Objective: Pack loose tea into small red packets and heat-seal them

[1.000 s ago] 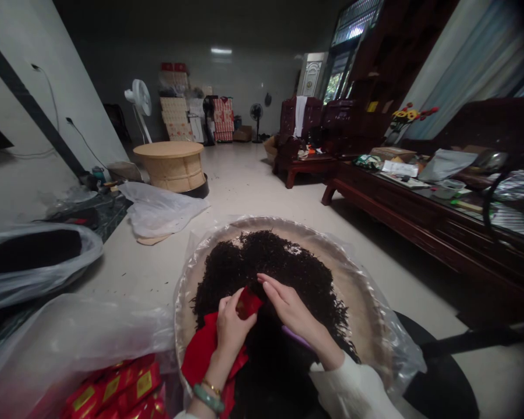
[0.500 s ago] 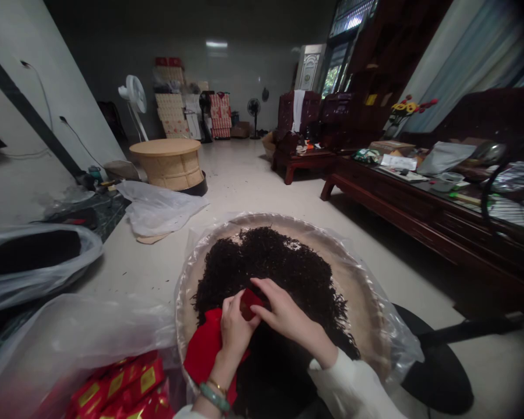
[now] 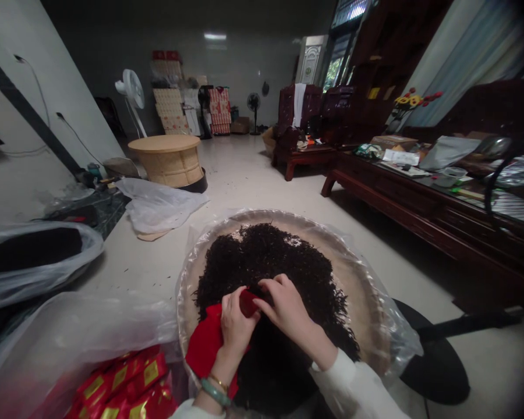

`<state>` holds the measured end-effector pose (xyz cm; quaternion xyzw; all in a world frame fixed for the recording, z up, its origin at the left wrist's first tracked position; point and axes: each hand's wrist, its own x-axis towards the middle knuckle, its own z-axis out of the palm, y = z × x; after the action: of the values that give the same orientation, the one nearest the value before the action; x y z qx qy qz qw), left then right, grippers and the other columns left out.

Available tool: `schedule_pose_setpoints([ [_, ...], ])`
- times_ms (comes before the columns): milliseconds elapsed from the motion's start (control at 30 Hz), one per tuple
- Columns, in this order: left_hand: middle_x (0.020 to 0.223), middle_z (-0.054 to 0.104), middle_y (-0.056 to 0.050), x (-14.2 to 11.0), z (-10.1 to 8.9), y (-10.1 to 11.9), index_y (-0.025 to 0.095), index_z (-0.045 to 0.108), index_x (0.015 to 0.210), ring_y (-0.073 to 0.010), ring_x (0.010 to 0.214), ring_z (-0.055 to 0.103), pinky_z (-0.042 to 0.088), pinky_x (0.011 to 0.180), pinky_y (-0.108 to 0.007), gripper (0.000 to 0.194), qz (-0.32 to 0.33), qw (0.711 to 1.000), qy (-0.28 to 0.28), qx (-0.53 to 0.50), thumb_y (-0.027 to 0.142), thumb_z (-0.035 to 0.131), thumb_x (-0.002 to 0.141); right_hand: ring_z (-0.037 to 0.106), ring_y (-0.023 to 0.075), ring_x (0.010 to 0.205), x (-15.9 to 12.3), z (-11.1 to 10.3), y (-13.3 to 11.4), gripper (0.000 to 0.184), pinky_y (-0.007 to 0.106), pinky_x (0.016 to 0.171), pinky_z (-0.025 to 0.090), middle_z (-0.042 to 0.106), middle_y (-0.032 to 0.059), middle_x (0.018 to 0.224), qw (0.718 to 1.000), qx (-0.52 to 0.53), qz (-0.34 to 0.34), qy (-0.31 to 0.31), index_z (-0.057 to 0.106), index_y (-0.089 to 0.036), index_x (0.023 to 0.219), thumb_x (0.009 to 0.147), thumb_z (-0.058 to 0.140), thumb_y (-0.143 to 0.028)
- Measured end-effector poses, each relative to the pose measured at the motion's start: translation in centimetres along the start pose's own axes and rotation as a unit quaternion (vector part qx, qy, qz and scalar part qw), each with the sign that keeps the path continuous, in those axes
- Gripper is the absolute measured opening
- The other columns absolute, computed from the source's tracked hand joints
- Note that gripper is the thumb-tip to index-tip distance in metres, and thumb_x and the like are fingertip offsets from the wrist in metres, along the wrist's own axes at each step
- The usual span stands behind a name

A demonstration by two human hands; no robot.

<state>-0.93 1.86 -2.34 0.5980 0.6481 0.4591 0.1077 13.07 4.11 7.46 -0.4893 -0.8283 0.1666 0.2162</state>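
While hands [image 3: 236,321] [image 3: 287,305] handle a red pouch [image 3: 247,302], yellow labels [image 3: 151,371] blur illegibly.

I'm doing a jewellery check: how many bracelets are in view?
2, both worn just behind the left hand: a green bangle and, closer to the hand, a thin gold bracelet. The white sleeves could hide more.

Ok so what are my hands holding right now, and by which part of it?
Your left hand holds a small red packet by its left side. Your right hand is at its right edge; whether it grips too is unclear.
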Motion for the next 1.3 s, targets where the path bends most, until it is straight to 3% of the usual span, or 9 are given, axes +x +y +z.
schedule_pose_setpoints([
  [100,0.103,0.063,-0.010,0.1,0.0,0.4,0.017,0.058,0.115,-0.0255,0.095,0.060,0.053,0.083,-0.041,0.049,0.009,1.000,0.012,0.001,0.013,0.067,0.067,0.053,0.0266,0.086,0.1,0.8,0.8,0.008,0.039,0.075,0.047,0.066,0.0101,0.088,0.999,-0.040,-0.028,-0.012,0.069,-0.018,0.086,0.085,0.064,-0.025],
  [167,0.102,0.063,-0.009,0.3,-0.2,0.6,0.018,0.058,0.115,-0.0257,0.095,0.059,0.052,0.085,-0.042,0.050,-0.001,1.000,-0.001,-0.009,0.016,0.070,0.066,0.054,0.0243,0.084,0.1,1.2,1.4,0.010,0.036,0.073,0.048,0.065,0.0092,0.087,0.999,-0.022,-0.039,-0.016,0.068,-0.019,0.080,0.087,0.060,-0.019],
  [300,0.102,0.065,-0.006,1.3,-1.6,0.8,0.021,0.061,0.115,-0.0273,0.097,0.060,0.049,0.089,-0.043,0.062,-0.063,0.991,-0.100,-0.059,0.026,0.081,0.056,0.057,0.0176,0.078,0.1,1.0,2.5,0.018,0.029,0.071,0.049,0.060,0.0062,0.087,0.993,0.109,-0.049,0.018,0.063,-0.018,0.082,0.091,0.049,-0.012],
  [500,0.091,0.072,-0.004,2.5,-3.0,1.2,0.015,0.068,0.096,-0.0229,0.085,0.065,0.051,0.080,-0.033,0.045,-0.195,0.894,-0.297,-0.273,0.023,0.081,0.053,0.058,0.0167,0.084,0.6,-0.8,2.9,0.015,0.029,0.077,0.047,0.058,0.0055,0.092,0.974,0.216,-0.056,0.043,0.061,-0.019,0.085,0.091,0.048,-0.019],
  [667,0.085,0.073,-0.002,1.8,-2.5,2.0,0.013,0.069,0.094,-0.0204,0.079,0.064,0.049,0.072,-0.028,0.045,-0.207,0.870,-0.300,-0.333,0.019,0.081,0.051,0.054,0.0150,0.072,1.0,-1.2,3.4,0.022,0.026,0.066,0.043,0.055,0.0019,0.081,0.983,0.182,-0.006,0.008,0.057,-0.018,0.064,0.083,0.065,-0.026],
  [900,0.080,0.072,-0.001,1.9,-2.8,1.0,0.013,0.071,0.089,-0.0200,0.076,0.063,0.047,0.074,-0.028,0.036,-0.139,0.893,-0.343,-0.257,0.014,0.079,0.054,0.050,0.0128,0.063,1.1,-1.1,3.8,0.030,0.023,0.058,0.038,0.053,-0.0011,0.067,0.974,0.224,-0.020,0.041,0.054,-0.018,0.059,0.085,0.064,-0.028],
  [1033,0.097,0.073,-0.005,2.7,-3.2,1.6,0.016,0.070,0.099,-0.0224,0.089,0.065,0.049,0.079,-0.029,0.047,-0.196,0.872,-0.290,-0.341,0.021,0.081,0.054,0.053,0.0130,0.062,1.1,-1.6,3.1,0.028,0.023,0.057,0.038,0.057,0.0003,0.068,0.978,0.199,-0.051,-0.038,0.062,-0.017,0.063,0.086,0.063,-0.033],
  [1133,0.079,0.074,-0.005,3.1,-2.9,2.3,0.014,0.072,0.083,-0.0181,0.071,0.065,0.049,0.067,-0.026,0.030,-0.247,0.850,-0.235,-0.401,0.037,0.076,0.064,0.056,0.0140,0.064,1.2,-1.8,2.6,0.023,0.023,0.059,0.039,0.062,0.0007,0.069,0.981,0.175,-0.045,-0.065,0.067,-0.018,0.070,0.085,0.064,-0.034],
  [1300,0.061,0.069,0.000,2.4,-2.0,3.2,0.014,0.067,0.072,-0.0122,0.053,0.061,0.047,0.055,-0.022,0.037,-0.326,0.792,-0.167,-0.489,0.045,0.081,0.058,0.055,0.0126,0.054,0.9,-1.4,3.0,0.021,0.021,0.052,0.036,0.060,-0.0026,0.056,0.971,0.212,0.051,-0.095,0.066,-0.017,0.067,0.081,0.067,-0.032],
])
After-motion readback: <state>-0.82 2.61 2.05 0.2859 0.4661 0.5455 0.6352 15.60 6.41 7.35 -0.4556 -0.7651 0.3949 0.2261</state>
